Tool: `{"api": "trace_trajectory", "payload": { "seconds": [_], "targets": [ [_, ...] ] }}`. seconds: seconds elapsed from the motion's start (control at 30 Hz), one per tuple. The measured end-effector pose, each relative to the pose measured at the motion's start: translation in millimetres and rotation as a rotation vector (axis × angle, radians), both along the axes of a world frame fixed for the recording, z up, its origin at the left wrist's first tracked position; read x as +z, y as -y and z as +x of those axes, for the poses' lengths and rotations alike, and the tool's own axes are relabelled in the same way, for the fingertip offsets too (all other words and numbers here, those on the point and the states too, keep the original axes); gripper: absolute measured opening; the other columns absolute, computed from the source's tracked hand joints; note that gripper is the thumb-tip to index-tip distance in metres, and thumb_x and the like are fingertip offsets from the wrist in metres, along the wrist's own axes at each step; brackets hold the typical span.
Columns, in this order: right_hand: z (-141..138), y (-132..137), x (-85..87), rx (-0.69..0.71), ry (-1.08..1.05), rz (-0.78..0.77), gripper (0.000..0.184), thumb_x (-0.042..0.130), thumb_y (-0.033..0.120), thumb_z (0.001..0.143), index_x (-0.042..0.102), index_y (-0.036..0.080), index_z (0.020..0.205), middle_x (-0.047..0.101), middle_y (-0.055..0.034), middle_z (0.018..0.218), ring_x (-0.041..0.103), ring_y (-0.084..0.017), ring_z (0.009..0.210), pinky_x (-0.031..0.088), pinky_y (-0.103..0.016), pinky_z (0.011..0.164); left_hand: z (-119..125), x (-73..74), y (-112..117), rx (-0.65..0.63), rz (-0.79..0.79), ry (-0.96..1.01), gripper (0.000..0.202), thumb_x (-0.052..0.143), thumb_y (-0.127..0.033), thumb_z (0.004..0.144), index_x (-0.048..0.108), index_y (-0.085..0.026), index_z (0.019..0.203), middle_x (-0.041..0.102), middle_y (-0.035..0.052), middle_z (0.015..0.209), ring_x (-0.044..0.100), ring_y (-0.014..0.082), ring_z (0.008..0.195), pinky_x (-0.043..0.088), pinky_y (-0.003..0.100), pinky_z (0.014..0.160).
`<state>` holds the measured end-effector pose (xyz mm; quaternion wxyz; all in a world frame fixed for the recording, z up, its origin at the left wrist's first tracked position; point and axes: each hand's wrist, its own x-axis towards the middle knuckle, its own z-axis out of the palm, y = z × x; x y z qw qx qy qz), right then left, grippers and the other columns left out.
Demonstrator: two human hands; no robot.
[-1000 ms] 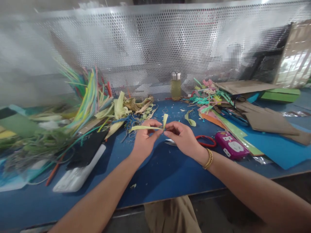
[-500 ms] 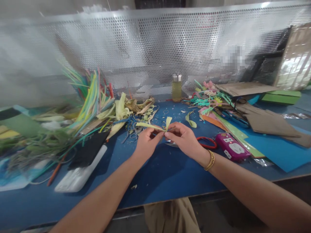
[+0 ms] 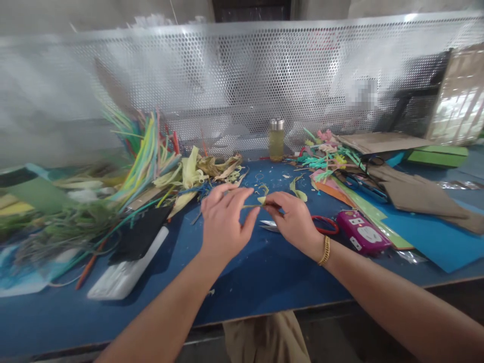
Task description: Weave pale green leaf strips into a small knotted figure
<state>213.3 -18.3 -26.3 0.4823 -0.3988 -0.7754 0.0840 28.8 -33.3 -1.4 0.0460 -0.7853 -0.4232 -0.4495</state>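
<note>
Over the middle of the blue table, my right hand (image 3: 293, 218) pinches a pale green husk strip (image 3: 261, 200) between thumb and fingertips. My left hand (image 3: 225, 217) is just left of it, its thumb held apart from the raised fingers. A thin end of the strip points toward the left hand; whether it touches those fingers is hard to tell. Scissors with red handles (image 3: 328, 223) lie under and beside my right hand, blades pointing left. Behind the hands lies a loose curled husk piece (image 3: 298, 190). A pile of corn husks (image 3: 191, 171) sits at the back left.
Coloured strips (image 3: 149, 151) and green fibre (image 3: 56, 212) crowd the left, near a black-and-white flat object (image 3: 139, 242). A bottle (image 3: 276, 141) stands before the perforated metal screen (image 3: 257, 65). On the right are a purple box (image 3: 362, 232), blue paper (image 3: 434, 232) and cardboard (image 3: 419, 196).
My left hand has come off the strip it was pinching, moved slightly left and spread its fingers. The right hand keeps its pinch. More of the scissor blades shows.
</note>
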Motion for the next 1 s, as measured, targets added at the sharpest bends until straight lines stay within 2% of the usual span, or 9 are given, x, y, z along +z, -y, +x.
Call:
{"api": "trace_trajectory", "payload": {
  "seconds": [0.1, 0.23, 0.4, 0.57, 0.77, 1.0],
  "targets": [
    [-0.7, 4.2, 1.5, -0.017, 0.089, 0.091, 0.013, 0.053, 0.019, 0.092, 0.065, 0.02, 0.091, 0.07, -0.0051, 0.09, 0.062, -0.018, 0.084, 0.045, -0.029, 0.076, 4.6, -6.9, -3.2, -0.044, -0.13, -0.141, 0.021, 0.057, -0.031, 0.088, 0.069, -0.024, 0.104, 0.072, 0.0091, 0.1, 0.054, 0.0328, 0.108, 0.036, 0.047, 0.093],
    [-1.8, 7.4, 1.5, -0.022, 0.123, 0.117, 0.014, 0.051, 0.023, 0.094, 0.065, 0.021, 0.094, 0.071, -0.005, 0.092, 0.063, -0.018, 0.084, 0.046, -0.029, 0.077, 5.0, -15.5, -10.1, -0.151, -0.195, -0.135, 0.025, 0.047, -0.027, 0.094, 0.07, -0.022, 0.104, 0.072, 0.0088, 0.1, 0.057, 0.0278, 0.1, 0.039, 0.043, 0.09],
    [-2.8, 8.2, 1.5, 0.036, 0.066, 0.064, 0.017, 0.05, 0.017, 0.093, 0.064, 0.022, 0.102, 0.072, -0.003, 0.096, 0.065, -0.016, 0.087, 0.047, -0.028, 0.079, 6.7, -18.6, -11.5, -0.159, -0.208, -0.037, 0.026, 0.046, -0.027, 0.095, 0.07, -0.023, 0.104, 0.067, 0.0085, 0.103, 0.056, 0.0251, 0.098, 0.041, 0.04, 0.09],
    [-3.0, 5.5, -2.5, 0.063, 0.006, -0.052, 0.014, 0.055, 0.014, 0.088, 0.063, 0.021, 0.096, 0.071, -0.0017, 0.087, 0.066, -0.015, 0.078, 0.047, -0.026, 0.072, 7.8, -19.1, -14.0, -0.198, -0.256, -0.036, 0.025, 0.047, -0.027, 0.095, 0.071, -0.022, 0.093, 0.068, 0.0076, 0.097, 0.059, 0.0246, 0.095, 0.042, 0.039, 0.088],
    [-6.1, 2.4, -7.8, 0.058, -0.038, -0.162, 0.013, 0.06, 0.012, 0.083, 0.065, 0.021, 0.091, 0.072, -0.0008, 0.084, 0.066, -0.015, 0.076, 0.047, -0.026, 0.07, 6.3, -16.1, -10.6, -0.026, -0.227, -0.223, 0.022, 0.05, -0.026, 0.094, 0.07, -0.019, 0.088, 0.072, 0.0083, 0.092, 0.061, 0.0267, 0.09, 0.042, 0.041, 0.084],
    [-6.1, 2.0, -5.6, 0.044, -0.048, -0.207, 0.011, 0.061, 0.014, 0.082, 0.069, 0.021, 0.085, 0.071, 0.0008, 0.078, 0.064, -0.013, 0.07, 0.045, -0.023, 0.065, 5.5, -17.7, -10.1, -0.048, -0.22, -0.281, 0.024, 0.045, -0.017, 0.094, 0.069, -0.015, 0.094, 0.071, 0.0086, 0.098, 0.063, 0.0246, 0.094, 0.047, 0.038, 0.085]
  ]
}}
